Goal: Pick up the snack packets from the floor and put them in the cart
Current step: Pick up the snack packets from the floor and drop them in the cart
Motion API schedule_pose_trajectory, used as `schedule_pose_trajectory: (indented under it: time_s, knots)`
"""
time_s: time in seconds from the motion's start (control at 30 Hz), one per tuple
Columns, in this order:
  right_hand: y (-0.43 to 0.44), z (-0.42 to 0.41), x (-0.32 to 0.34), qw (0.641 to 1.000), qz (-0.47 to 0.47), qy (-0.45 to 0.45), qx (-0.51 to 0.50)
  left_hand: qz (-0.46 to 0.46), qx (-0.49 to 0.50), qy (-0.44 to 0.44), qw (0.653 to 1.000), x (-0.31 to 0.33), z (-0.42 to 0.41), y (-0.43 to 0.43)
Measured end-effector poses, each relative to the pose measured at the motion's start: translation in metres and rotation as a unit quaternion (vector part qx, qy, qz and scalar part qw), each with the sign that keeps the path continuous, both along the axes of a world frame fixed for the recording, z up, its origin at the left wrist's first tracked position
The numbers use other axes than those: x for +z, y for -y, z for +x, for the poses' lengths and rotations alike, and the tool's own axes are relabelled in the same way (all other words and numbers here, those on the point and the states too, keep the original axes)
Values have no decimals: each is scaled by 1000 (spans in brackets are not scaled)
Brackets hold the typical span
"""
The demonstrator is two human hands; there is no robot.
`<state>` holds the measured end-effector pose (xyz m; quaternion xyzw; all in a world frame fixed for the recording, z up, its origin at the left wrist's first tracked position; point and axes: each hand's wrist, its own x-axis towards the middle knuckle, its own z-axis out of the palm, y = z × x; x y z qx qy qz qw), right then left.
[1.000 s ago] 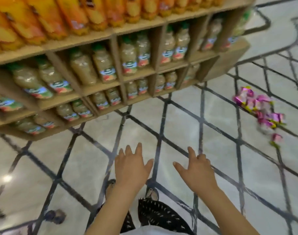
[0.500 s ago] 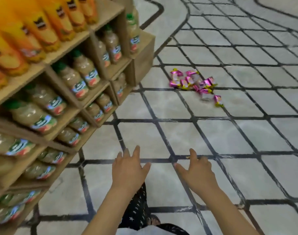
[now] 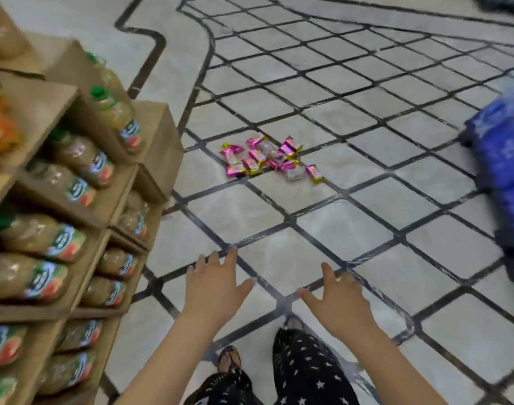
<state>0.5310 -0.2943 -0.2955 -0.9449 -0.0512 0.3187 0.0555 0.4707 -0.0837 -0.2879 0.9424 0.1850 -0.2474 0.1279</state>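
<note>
Several pink and gold snack packets (image 3: 269,157) lie scattered in a small heap on the tiled floor, just past the shelf's end. My left hand (image 3: 216,283) is held out low in front of me, palm down, fingers spread and holding nothing. Beside it my right hand (image 3: 339,299) is stretched forward the same way, fingers relaxed and holding nothing. Both hands are well short of the packets, about two tiles nearer to me. No cart is in view.
A wooden shelf unit (image 3: 159,133) with rows of juice bottles (image 3: 124,118) fills the left side. Blurred blue sacks (image 3: 504,159) are stacked at the right edge. My feet and star-print trousers (image 3: 305,369) show at the bottom. Pale floor tiles (image 3: 337,206) with dark lines spread ahead.
The view has swung right and forward; the shelf slid to the left and the packets now lie straight ahead and closer. Both hands stay outstretched and holding nothing.
</note>
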Motion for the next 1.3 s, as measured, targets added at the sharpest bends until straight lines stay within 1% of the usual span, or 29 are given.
schedule_pose_trajectory:
  time_s: [0.13,0.27,0.47,0.57,0.7,0.83,0.9,1.1,1.2,1.3]
  knots:
    - [8,61,-7,999,-6,3,-34,-8,-36,-8,999,-7,67,7]
    - [16,137,-18,999,-13,-4,-38,5,-52,-25,998,-17,146,20]
    - [27,267,-14,999,-28,-17,-16,17,-45,-61,997,-19,273,47]
    - [28,327,-9,999,-31,-13,-1,13,-37,-58,998,-17,331,58]
    - [26,395,-11,999,-51,-11,3,-8,-25,-55,998,-21,386,59]
    - [13,452,-30,998,-55,-38,0,-18,-28,-56,998,-38,435,43]
    - [5,479,-48,997,-64,-44,-3,-22,-34,-51,998,-55,461,30]
    - [-9,558,-127,994,-88,-56,-39,-9,-103,-55,993,-130,551,-2]
    - [-9,596,-178,993,-97,-45,-47,1,-116,-42,992,-184,595,-7]
    - [-8,633,-246,995,-90,-29,-39,17,-139,-30,990,-259,635,-4]
